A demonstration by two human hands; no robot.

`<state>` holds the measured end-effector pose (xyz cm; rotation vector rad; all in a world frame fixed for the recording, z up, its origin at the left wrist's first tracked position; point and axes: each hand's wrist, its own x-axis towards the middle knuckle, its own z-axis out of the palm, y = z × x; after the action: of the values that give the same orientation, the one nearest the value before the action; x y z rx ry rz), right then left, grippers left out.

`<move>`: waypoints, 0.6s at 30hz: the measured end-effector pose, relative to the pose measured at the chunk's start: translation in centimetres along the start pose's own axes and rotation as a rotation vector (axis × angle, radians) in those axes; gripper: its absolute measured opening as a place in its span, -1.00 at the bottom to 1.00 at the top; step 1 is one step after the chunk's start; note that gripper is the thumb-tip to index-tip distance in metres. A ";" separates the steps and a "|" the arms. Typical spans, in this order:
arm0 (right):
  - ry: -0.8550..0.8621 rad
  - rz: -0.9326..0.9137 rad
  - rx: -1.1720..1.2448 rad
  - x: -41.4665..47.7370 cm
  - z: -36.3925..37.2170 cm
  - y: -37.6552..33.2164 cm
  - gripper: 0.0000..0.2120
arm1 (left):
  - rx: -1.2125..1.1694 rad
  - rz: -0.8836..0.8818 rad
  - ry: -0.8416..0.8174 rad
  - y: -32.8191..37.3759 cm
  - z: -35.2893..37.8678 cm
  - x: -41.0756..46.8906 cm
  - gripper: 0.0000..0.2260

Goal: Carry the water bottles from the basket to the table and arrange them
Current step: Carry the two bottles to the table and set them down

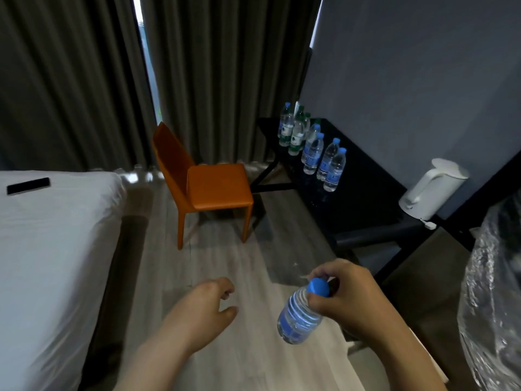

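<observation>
Head view. Labels first: the held bottle (298, 317) is clear plastic w/ a blue cap and a blue label band low on the body; the print is too blurred to read. On the black table (366, 198) stands a cluster of upright bottles. The blue-cap bottles (324, 162) sit at the nearer end of the cluster w/ blue labels, text not legible. The green-label bottles (296, 136) are at the table's far end, toward the curtains (225, 80); a white mark shows on the labels, but no brand can be made out. The bottles stand close together, some touching or overlapping in view.

Grip: the right hand (346, 300) pinches the held bottle at the neck just under the cap, thumb and fingers curled round it. The bottle hangs tilted, base toward the lower left, in the air over the floor (225, 263), short of the table's near end and not touching it. The left hand (205, 309) is further from the table, beside the right, fingers loosely curled, holding nothing.

Other things: a white kettle (434, 190) stands on the table's near end by the wall (423, 66), apart from the bottles. An orange chair (208, 182) stands on the floor off the table's open side. A white bed (56, 235) lies beyond the chair from the table, w/ a dark flat phone-like slab (28, 186) on it. Crinkled clear plastic (493, 306) shows past the table's near end.
</observation>
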<state>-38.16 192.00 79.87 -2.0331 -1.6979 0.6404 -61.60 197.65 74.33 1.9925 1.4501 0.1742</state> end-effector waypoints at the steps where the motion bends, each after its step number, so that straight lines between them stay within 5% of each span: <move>1: -0.002 0.010 -0.004 1.0 0.2 -0.1 -0.83 | 0.000 0.006 -0.012 -0.4 -0.3 1.0 -0.66; 18: 0.042 0.099 0.032 23.7 -4.1 2.5 -0.81 | 0.107 0.097 -0.029 2.5 -8.0 26.4 -0.64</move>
<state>-30.13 214.86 79.74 -2.1032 -1.5615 0.6477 -53.39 224.06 75.02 2.1453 1.3712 0.1114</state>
